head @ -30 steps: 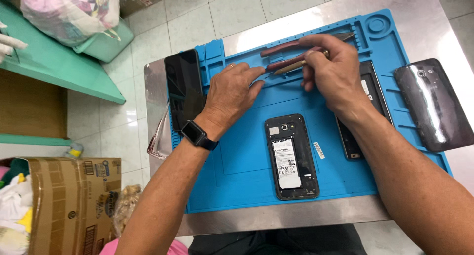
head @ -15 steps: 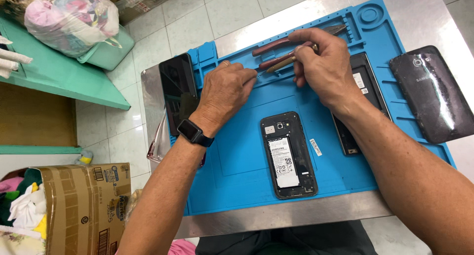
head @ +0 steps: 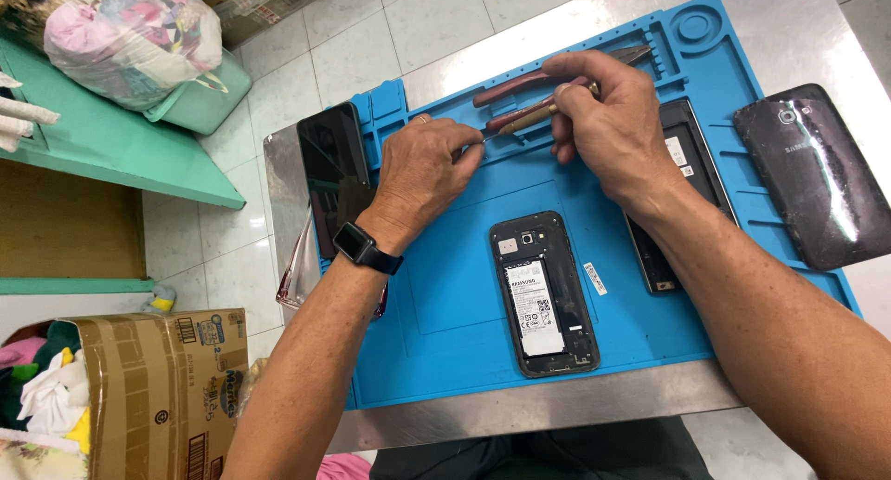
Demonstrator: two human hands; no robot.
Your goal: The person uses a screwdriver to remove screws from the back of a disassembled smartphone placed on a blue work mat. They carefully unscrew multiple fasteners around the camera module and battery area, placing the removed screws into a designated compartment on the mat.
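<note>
tool in hand: your right hand [head: 617, 132] is pinching a slim screwdriver with a dark red-brown handle and thin metal shaft [head: 531, 118], upper middle of the frame, over the top edge of the blue silicone repair mat [head: 445, 304].

tip end: your left hand [head: 422, 169] is curled, fingers [head: 469, 155] closed in at the shaft's tip. Can't tell if they're actually gripping the tip or some tiny part there, it's hidden.

how it'll handle: I'd guess light and stiff, with a smooth handle that could roll in your grip. The thin shaft looks like the weak spot, so hold it by the handle where your right fingers are already wrapped.

look: narrow, pencil-like, handle tapering to a brassy collar, lying on a slant from upper right down to lower left.

neighbour tool: a second red-brown handled tool [head: 515, 85] sits just above it on the mat, nearly parallel.

opened phone: a black smartphone with its back off and white-labelled battery showing [head: 543, 294] lies lower centre, apart from both hands.

other bits: a black glossy back cover [head: 817, 178] sits at right on the steel table [head: 520, 410], a dark flat panel [head: 682, 178] runs partly under your right wrist, and a black screen panel [head: 329, 160] is at the mat's left edge.

wrist: black smartwatch [head: 367, 248] on your left arm.
</note>
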